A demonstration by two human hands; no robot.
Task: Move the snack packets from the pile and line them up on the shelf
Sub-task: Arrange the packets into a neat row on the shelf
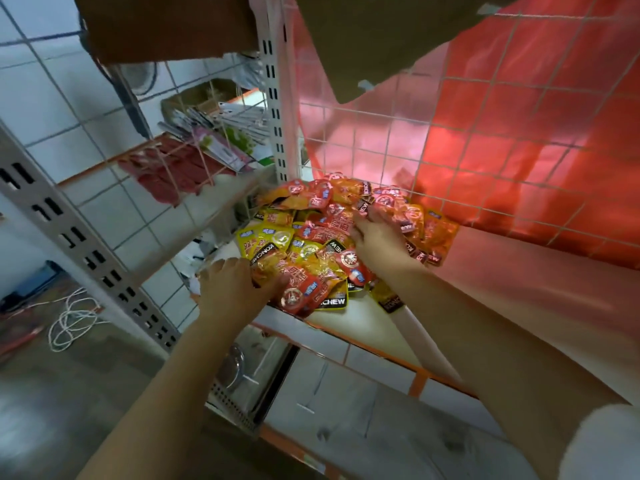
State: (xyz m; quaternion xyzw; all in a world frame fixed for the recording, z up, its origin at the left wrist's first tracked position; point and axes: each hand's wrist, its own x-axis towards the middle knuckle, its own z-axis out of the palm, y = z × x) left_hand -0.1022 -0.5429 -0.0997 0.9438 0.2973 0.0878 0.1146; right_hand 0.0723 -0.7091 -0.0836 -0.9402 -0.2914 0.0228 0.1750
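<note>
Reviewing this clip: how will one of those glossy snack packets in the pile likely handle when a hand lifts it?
The snack packets look like thin, shiny film, so probably light, floppy and a bit slippery. They overlap loosely in the pile, so pulling one may drag neighbours along. The left hand and right hand both rest on them.

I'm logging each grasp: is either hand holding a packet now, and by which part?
Cannot be told. Both the left hand and right hand rest on the pile of snack packets, fingertips hidden.

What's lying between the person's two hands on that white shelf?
In the head view, the heap of shiny red and yellow foil snack packets fills the stretch between the left hand and right hand, both resting on it, on the white shelf.
</note>
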